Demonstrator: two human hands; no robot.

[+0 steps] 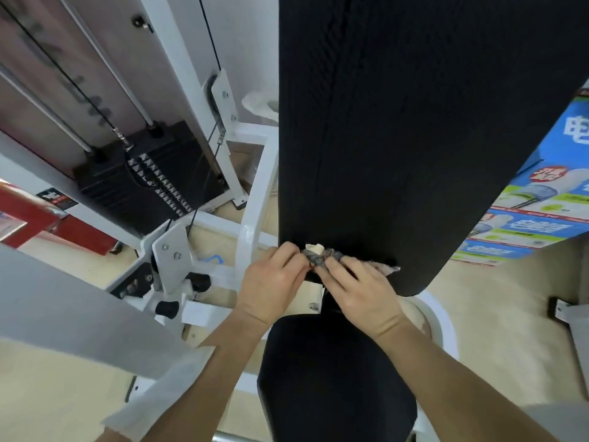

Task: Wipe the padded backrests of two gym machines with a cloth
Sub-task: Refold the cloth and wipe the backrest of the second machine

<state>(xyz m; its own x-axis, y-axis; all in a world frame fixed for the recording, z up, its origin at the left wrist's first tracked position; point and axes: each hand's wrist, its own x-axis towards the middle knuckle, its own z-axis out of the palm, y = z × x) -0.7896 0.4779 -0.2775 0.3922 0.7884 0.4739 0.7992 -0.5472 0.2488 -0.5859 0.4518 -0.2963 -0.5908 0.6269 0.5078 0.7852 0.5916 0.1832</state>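
A tall black padded backrest fills the upper middle and right of the head view. Below it is the black seat pad. A small crumpled grey and cream cloth lies against the backrest's lower left edge. My left hand pinches the cloth's left end with curled fingers. My right hand holds the cloth's right part against the pad, and a corner of cloth sticks out to the right of its fingers.
The machine's white frame stands left of the backrest. A black weight stack with cables sits at the left. Blue printed boxes stand at the right, and a red box at the far left. The floor is beige.
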